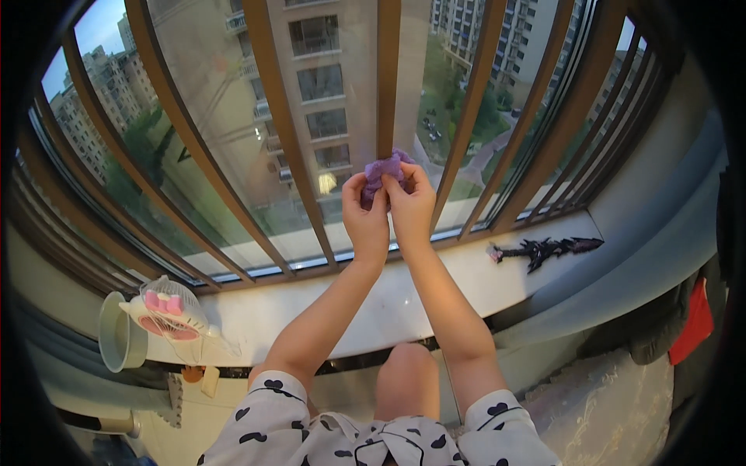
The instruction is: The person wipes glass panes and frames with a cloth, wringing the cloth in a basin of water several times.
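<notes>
Item: crumpled purple cloth (382, 172), pinched by your left hand (367, 213) and right hand (412, 203), fingers closed, pressed against the brown window bar (388, 78) as if wiping.

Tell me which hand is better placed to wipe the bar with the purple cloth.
Probably the right hand: its fingers pinch the purple cloth right beside the brown bar, while the left hand grips the cloth's lower left edge, farther away.

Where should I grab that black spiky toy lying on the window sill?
Probably take the black spiky toy around its middle, coming down from above. It lies flat and lengthwise along the window sill, with nothing close beside it, and its ends look thin and pointed. Both hands are busy now: the left hand and right hand pinch a purple cloth at a window bar.
</notes>
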Action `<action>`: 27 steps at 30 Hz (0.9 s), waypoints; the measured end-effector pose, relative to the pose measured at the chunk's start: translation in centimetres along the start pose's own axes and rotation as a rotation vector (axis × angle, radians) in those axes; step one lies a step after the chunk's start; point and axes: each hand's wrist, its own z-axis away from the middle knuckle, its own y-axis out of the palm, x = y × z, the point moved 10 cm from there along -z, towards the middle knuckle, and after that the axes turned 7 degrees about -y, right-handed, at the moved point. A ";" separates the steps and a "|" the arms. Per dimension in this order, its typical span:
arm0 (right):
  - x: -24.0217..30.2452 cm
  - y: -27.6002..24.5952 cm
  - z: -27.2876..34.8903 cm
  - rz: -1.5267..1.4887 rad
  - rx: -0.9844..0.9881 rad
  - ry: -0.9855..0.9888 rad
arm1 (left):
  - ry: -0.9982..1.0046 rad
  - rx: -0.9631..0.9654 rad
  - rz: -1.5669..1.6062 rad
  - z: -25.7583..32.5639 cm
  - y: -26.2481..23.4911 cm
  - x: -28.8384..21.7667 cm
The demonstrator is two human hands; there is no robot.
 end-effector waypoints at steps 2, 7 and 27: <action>3.3 1.2 -2.5 -0.021 0.017 -0.064 | 0.089 0.024 -0.086 -1.2 1.9 -3.6; 13.2 5.0 -7.7 0.082 0.021 -0.384 | 0.304 0.076 -0.040 -3.9 6.0 -12.6; 26.3 9.5 -17.8 -0.132 0.090 -0.563 | 0.744 0.282 -0.094 -8.0 15.2 -29.5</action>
